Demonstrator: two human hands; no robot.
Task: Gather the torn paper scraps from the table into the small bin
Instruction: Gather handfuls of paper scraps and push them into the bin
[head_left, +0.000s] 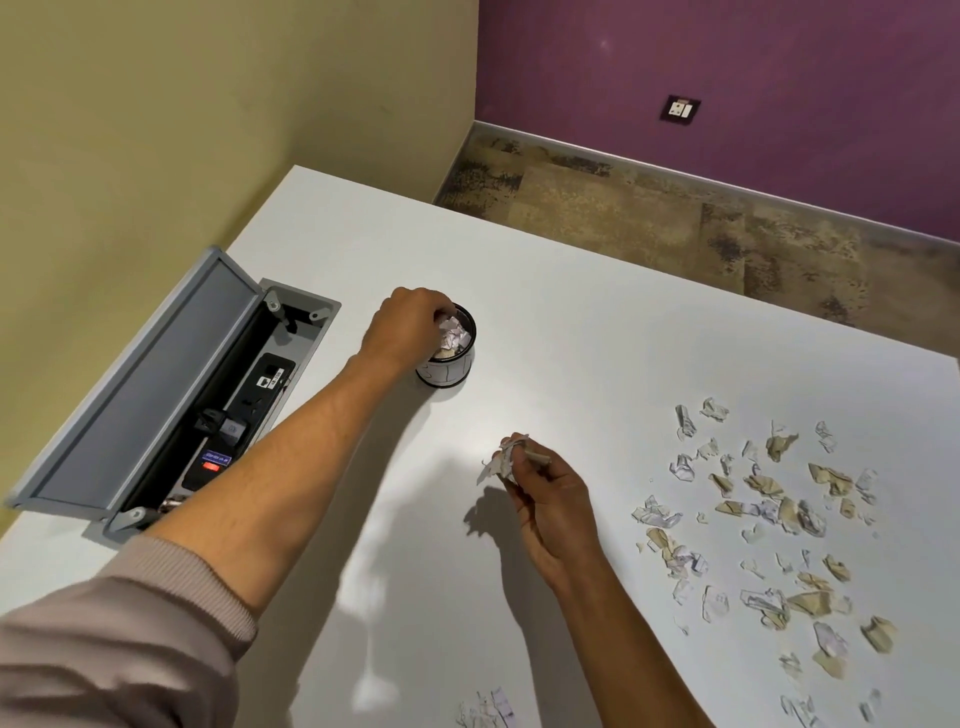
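left hand (410, 327) curled over the near-left rim of the small bin (448, 358), fingertips bent down into the opening among crumpled paper; cannot tell whether pinching a piece or only touching it. bin upright on the white table (571, 322), round and dark-rimmed, already holding white crumpled scraps up to the rim. just left of it, set into the tabletop, a grey cable box (208, 395) with its lid tilted open, sockets and plugs showing inside.

right hand (545, 499) lifted above the table nearer the body, fingers and thumb pinched on a small bunch of scraps (504, 460) that sticks out past the fingertips toward the bin, well apart from it. to the right of that hand, well apart from the bin, a loose scatter of torn pieces (769, 525), white and tan, lying flat or crumpled across the right side of the table. a few more white bits (488, 712) at the near edge, between the forearms. pale sleeve (114, 639) pushed up on the left arm.
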